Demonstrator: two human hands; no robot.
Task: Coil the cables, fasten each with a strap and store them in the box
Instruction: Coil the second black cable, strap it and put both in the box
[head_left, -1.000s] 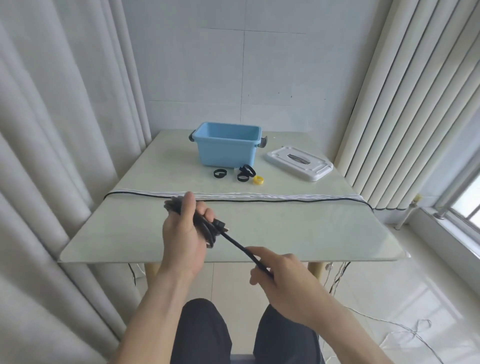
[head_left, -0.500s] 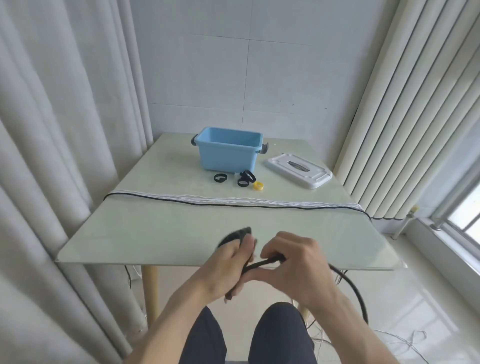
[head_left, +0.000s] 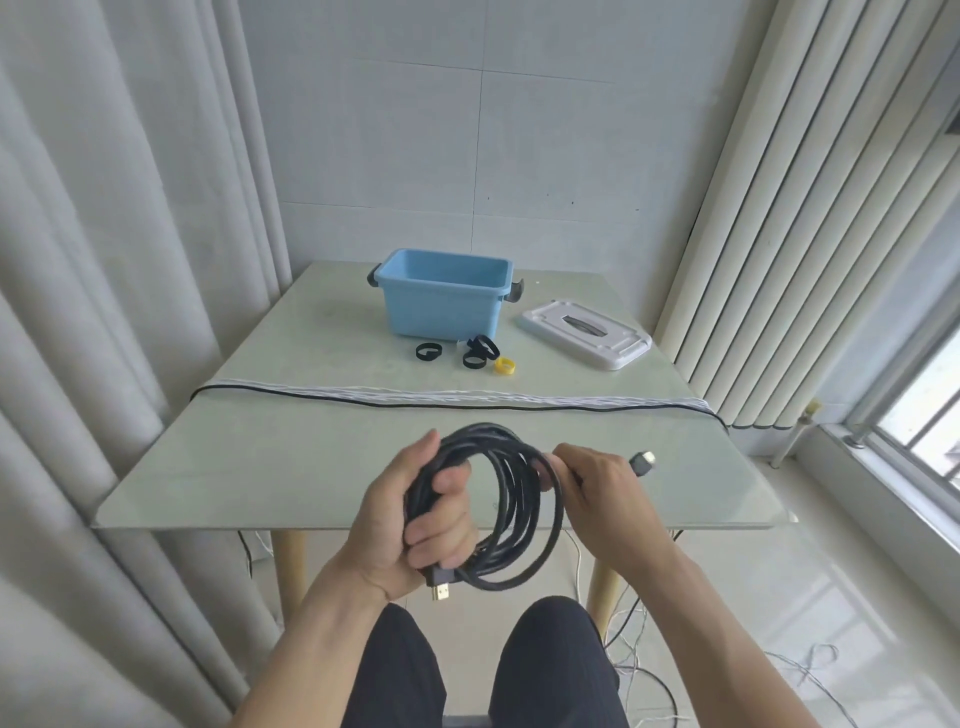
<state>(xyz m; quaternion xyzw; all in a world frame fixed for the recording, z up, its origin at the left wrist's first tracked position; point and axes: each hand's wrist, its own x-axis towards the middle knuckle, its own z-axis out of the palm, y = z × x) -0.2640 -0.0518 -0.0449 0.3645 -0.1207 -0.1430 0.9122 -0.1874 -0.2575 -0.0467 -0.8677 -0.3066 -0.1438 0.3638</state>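
The left hand (head_left: 410, 525) curls its fingers (head_left: 441, 540) through the black cable coil (head_left: 498, 499), gripping the coil's left side, with one gold-tipped plug (head_left: 440, 587) poking out below. The right hand (head_left: 592, 488) pinches the coil's right edge near the other plug (head_left: 643, 460). The coil hangs over the table's (head_left: 291, 467) near edge; the blue box (head_left: 441, 299) and loose straps (head_left: 475, 353) sit far back.

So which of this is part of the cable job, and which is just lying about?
Job: black cable coil, gripped by left hand and right hand; black straps; yellow strap; blue box; white lid.
Lying about: curtains; floor wires.
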